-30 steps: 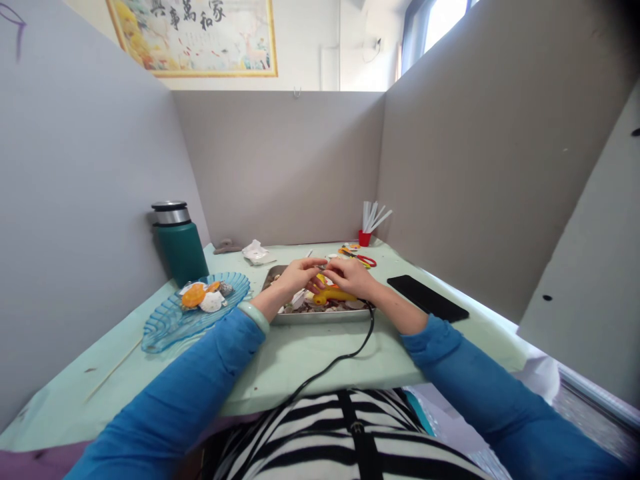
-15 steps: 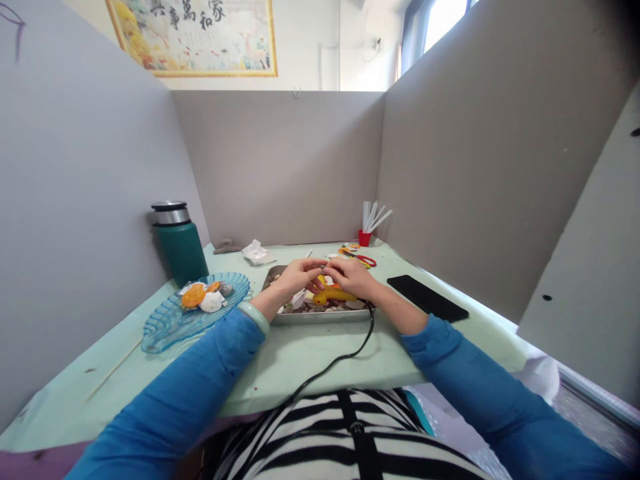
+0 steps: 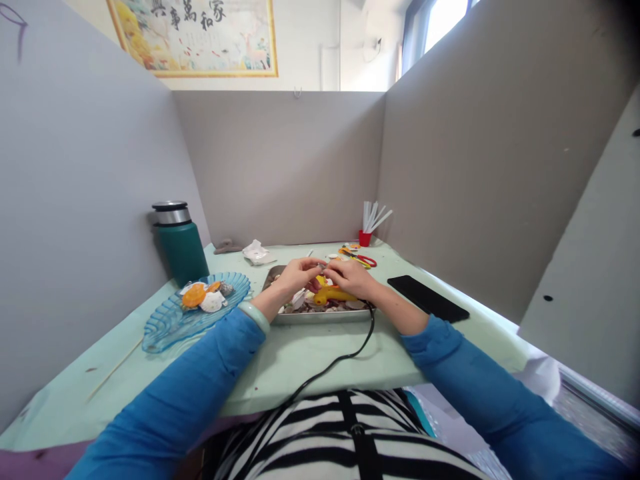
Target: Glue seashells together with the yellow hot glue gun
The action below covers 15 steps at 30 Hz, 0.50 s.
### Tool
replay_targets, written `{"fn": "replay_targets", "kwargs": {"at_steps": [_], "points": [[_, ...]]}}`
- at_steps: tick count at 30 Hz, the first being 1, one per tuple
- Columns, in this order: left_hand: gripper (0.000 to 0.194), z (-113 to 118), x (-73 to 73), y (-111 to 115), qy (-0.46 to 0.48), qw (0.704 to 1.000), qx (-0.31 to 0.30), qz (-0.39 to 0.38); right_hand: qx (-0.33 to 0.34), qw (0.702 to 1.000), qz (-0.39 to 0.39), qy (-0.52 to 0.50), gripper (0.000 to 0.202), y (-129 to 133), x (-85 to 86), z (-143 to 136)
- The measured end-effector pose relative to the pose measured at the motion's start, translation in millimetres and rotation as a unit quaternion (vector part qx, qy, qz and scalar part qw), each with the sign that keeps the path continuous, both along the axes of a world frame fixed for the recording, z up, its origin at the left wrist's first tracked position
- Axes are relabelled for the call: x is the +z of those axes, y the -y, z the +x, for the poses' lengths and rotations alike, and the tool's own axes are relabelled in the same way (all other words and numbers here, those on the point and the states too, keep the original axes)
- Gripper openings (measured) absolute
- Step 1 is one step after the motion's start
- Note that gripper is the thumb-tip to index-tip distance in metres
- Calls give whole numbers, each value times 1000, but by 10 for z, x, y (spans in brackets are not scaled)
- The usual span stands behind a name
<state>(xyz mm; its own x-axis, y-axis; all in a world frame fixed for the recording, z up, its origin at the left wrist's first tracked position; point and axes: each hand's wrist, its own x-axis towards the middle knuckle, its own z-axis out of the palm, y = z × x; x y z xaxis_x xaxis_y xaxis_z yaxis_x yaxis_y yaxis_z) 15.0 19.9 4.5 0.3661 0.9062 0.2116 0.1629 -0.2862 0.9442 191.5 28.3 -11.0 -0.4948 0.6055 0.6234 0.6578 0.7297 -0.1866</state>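
Note:
Over a metal tray (image 3: 325, 319) of shells and small pieces, my left hand (image 3: 299, 277) and my right hand (image 3: 351, 277) meet at the fingertips. Both are closed in a pinch around something small and greyish, too small to name. Beneath the right hand lies a yellow glue gun (image 3: 333, 295) on the tray's contents, and its black cord (image 3: 345, 357) runs over the table edge toward my lap. A pale bangle (image 3: 256, 317) circles my left wrist.
At left stand a green bottle (image 3: 181, 250) and a blue shell-shaped dish (image 3: 170, 327) holding shells, with a thin stick (image 3: 115, 368) nearby. Red-handled scissors (image 3: 365, 260), a red cup (image 3: 365, 238) of white sticks and a black phone-like slab (image 3: 427, 298) lie right. Grey partitions (image 3: 280, 167) enclose the table.
Both hands stay over the tray with only a slight shift of the fingers. A bit of the small greyish thing shows between the fingertips now. Everything else looks the same.

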Motion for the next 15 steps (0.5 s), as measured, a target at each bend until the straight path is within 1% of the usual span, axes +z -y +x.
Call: {"fn": "replay_targets", "kwargs": {"at_steps": [15], "points": [[20,-3,-11,-9,-21,1000,11,-2,28,1000,2,-3,29,38,26,-2]]}}
